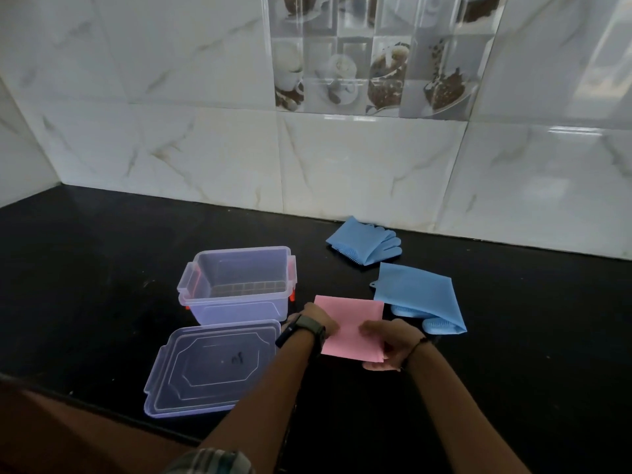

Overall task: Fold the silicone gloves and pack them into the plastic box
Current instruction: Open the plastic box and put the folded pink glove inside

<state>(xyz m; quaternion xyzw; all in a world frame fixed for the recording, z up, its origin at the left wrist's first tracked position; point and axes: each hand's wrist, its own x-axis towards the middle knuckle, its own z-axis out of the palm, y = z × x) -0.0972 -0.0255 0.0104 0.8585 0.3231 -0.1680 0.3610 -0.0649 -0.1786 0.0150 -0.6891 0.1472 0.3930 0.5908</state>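
A: From the head camera, where does everything sit around the plastic box [236, 285]?

B: The box stands open and empty on the black tabletop [85, 268]. Its lid [212, 367] lies flat just in front of it, nearer the person, likely set aside so the mouth stays free for packing. Just right of the box is a pink glove [352, 325], folded into a flat square.

A: And the hands?

B: Both are on the pink glove. The left hand [316, 323], with a dark watch on its wrist, presses the edge nearest the box. The right hand [393, 340] closes on the corner farthest from the box and nearest the person, thumb on top. I judge the left pins the fold while the right creases or gets ready to lift it.

A: So the pink glove lies between the hands?

B: Yes, touching both, with its far half uncovered.

A: Other gloves?

B: Two blue ones, further right of the box. The nearer blue glove [424, 295] lies just beside the pink one, folded over with its bristled fingers poking out underneath. The far blue glove [364, 244] rests behind it, close to the tiled wall [342, 165], loosely doubled, fingers and bristles showing.

A: How far along?

B: Nothing is in the box, so I'd say packing has not begun.
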